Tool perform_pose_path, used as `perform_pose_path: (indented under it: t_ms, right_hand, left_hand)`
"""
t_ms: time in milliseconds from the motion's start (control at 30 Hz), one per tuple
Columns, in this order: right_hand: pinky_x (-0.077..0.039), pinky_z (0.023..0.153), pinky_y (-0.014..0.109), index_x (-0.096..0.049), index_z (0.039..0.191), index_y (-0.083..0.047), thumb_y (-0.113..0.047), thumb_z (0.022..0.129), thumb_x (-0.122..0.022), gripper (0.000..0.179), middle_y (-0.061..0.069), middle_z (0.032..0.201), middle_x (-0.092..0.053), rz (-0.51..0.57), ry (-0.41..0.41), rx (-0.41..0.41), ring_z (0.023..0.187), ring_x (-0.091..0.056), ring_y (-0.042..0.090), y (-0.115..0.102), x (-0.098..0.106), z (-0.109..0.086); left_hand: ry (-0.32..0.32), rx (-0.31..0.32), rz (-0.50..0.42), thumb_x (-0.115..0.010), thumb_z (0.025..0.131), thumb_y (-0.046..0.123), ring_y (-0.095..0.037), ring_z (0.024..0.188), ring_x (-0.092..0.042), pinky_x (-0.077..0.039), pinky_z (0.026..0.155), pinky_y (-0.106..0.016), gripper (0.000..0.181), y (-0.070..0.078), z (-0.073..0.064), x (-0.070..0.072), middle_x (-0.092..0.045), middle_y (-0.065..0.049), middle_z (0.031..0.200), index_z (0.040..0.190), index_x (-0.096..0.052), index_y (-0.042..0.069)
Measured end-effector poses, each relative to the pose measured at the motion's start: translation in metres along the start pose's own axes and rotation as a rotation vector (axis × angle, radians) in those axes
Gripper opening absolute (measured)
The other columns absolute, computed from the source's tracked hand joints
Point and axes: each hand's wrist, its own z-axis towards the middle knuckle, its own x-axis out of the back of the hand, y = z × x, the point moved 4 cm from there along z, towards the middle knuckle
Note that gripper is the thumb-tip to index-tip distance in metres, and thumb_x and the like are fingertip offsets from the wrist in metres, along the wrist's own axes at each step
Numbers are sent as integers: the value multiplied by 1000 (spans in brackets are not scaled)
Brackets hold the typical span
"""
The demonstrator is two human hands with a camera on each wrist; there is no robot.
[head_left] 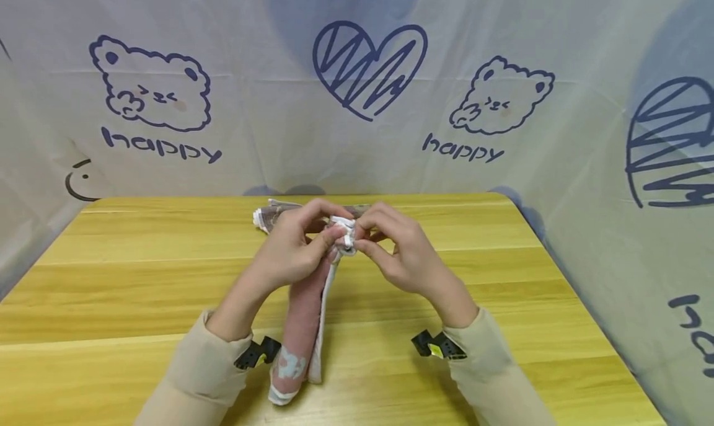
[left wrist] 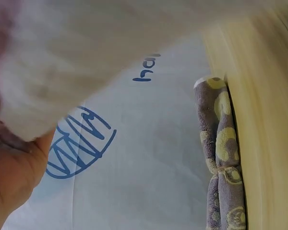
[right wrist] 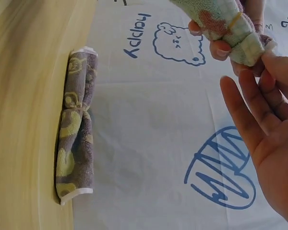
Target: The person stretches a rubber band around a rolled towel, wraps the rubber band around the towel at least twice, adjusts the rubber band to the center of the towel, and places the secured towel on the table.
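A pink towel (head_left: 305,314) with a pale patch is folded long and narrow, its lower end hanging toward the near side. My left hand (head_left: 290,246) grips it near its upper end. There the thumb and fingers of my right hand (head_left: 403,249) pinch the white edge. In the right wrist view the towel (right wrist: 213,19) shows a pale green side with a reddish patch, and a thin yellowish band (right wrist: 235,21) crosses it. Blurred pale cloth (left wrist: 86,52) covers much of the left wrist view, partly hiding the left hand (left wrist: 14,177).
A rolled grey-brown towel (right wrist: 76,124) with yellow patterns lies at the table's back, drawn in at its middle. Behind the wooden table (head_left: 139,289) hangs a pale cloth (head_left: 262,116) with blue drawings. Each sleeve carries a dark wrist mount.
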Motion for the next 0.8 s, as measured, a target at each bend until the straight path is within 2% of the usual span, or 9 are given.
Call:
perform_pose_path:
  t_ms: [100,233,300,467,533,633,800]
  right_hand:
    - [-62,77,31,-65,99,-3,11,93,-69,16,9,99,-63,28,-10,-8,92,-63,20,1,0,-1]
    - [-62,76,31,-66,99,-4,14,91,-70,20,8,100,-62,48,-19,-16,90,-62,19,3,0,-1]
    - [-61,75,32,-65,99,-4,14,91,-70,20,8,99,-61,50,-11,-39,88,-61,19,6,-1,-1]
    - [-60,67,31,-65,101,-2,11,94,-68,15,9,97,-60,89,66,-153,82,-60,16,18,-6,-4]
    - [-60,66,31,-66,103,0,11,94,-68,14,11,99,-61,109,111,-175,81,-61,16,19,-8,-5]
    - [-60,65,29,-68,105,2,13,92,-70,18,12,101,-63,94,170,-141,82,-63,17,15,-9,-4]
    - [-61,70,26,-71,104,3,15,86,-75,22,14,102,-67,-50,239,5,87,-66,21,0,-7,0]
  left_hand:
    - [56,-46,17,-70,97,-2,-23,88,-75,-62,74,-30,17,0,-1,0,-74,-16,110,114,-68,-3]
    - [123,-81,22,-72,95,-2,-25,85,-76,-62,62,-32,14,-2,-1,-2,-74,-17,107,108,-68,-3]
    - [148,-97,21,-72,94,-3,-26,84,-76,-62,61,-32,13,-3,-1,-2,-74,-18,106,106,-67,-3]
    - [157,-115,-14,-73,92,-8,-26,78,-76,-63,65,-29,15,-7,0,0,-74,-19,103,105,-65,-6]
    - [156,-112,-37,-73,91,-10,-24,76,-76,-63,64,-30,17,-8,-1,2,-73,-19,101,105,-64,-6]
    - [148,-108,-81,-73,89,-14,-20,75,-74,-62,64,-30,19,-7,-1,5,-72,-19,99,103,-62,-7]
    - [123,-119,-185,-71,87,-20,-14,78,-71,-60,67,-26,19,-5,0,8,-68,-23,97,101,-60,-10]
